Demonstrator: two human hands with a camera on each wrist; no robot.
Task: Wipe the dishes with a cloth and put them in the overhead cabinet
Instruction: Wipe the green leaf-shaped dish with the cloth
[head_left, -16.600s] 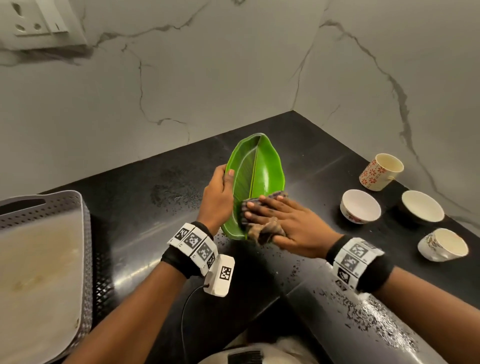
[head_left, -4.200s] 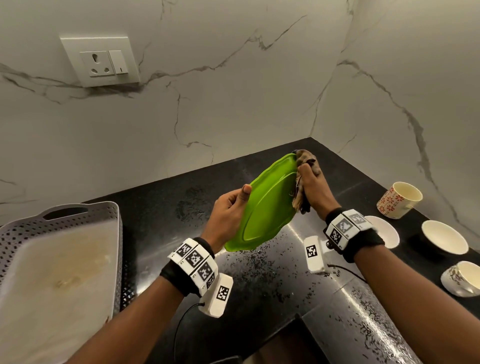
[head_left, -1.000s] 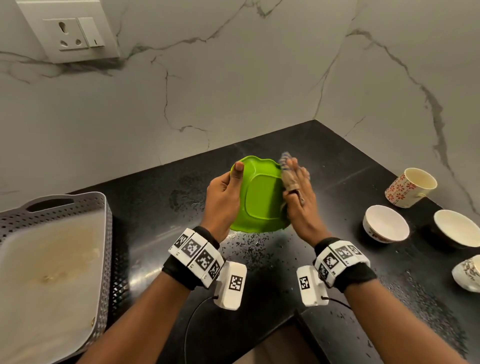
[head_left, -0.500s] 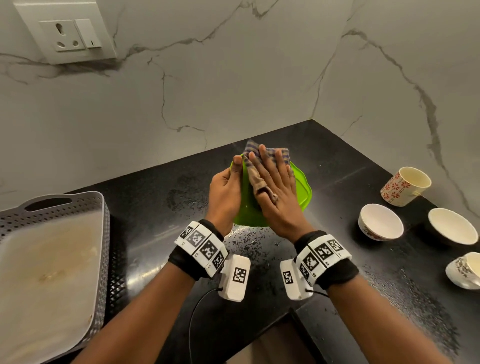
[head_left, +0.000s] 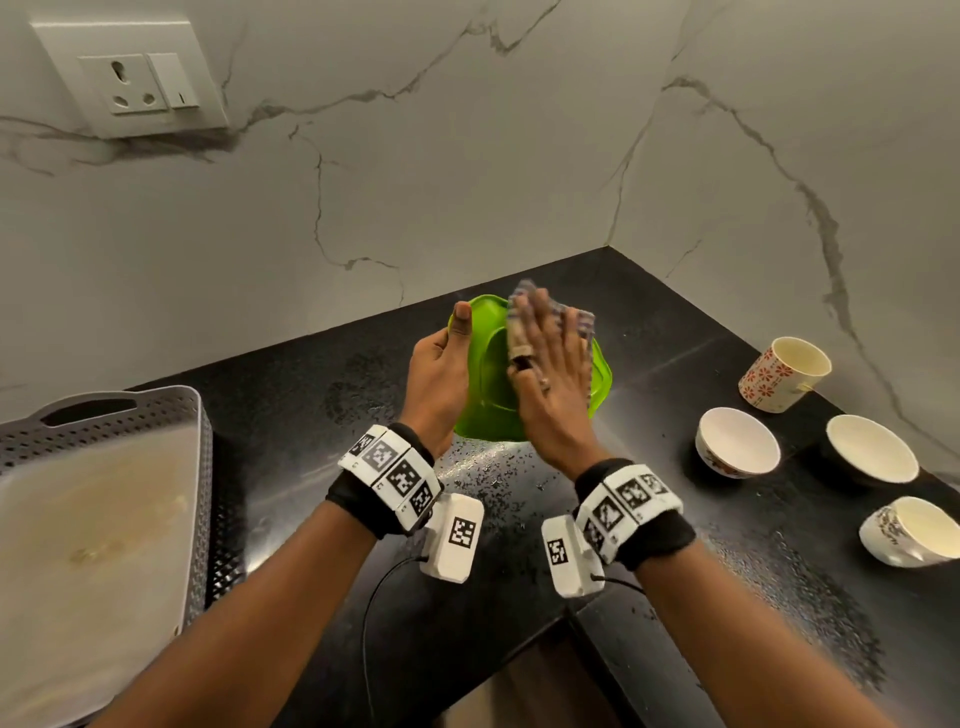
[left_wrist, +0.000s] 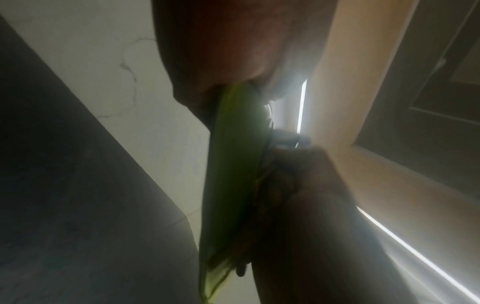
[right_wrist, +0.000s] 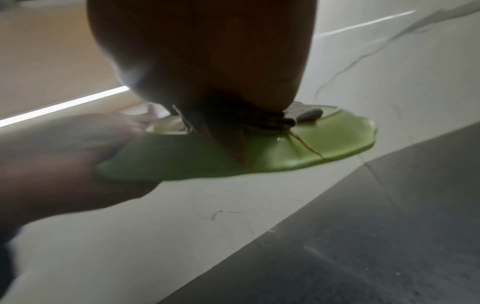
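Left grip: the left hand (head_left: 439, 376) clasps the left edge of the green plate (head_left: 491, 384), thumb laid up along the near face, fingers hidden behind it.
Right grip: the right hand (head_left: 550, 387) lies flat with straight fingers, pressing the cloth (head_left: 579, 319) against the plate's near face; it curls round nothing.
Plate: held up off the bench (head_left: 311, 415), tilted on edge between the two hands, near the corner of the marble walls; in the right wrist view the green plate (right_wrist: 324, 144) shows the cloth (right_wrist: 301, 112) bunched under the palm.
Cloth: checked, its top edge sticking out past the fingertips.
Left wrist view: dark and blurred; the green plate (left_wrist: 233, 164) shows edge-on.
Dishes to the right: a flowered cup (head_left: 784, 374), two pale bowls (head_left: 737, 449) (head_left: 872, 457) and a patterned cup (head_left: 909, 530), all standing on the bench well apart from the plate.
Far left: a grey perforated tray (head_left: 202, 467) on the bench.
Wall: a white socket (head_left: 130, 78) above the tray.
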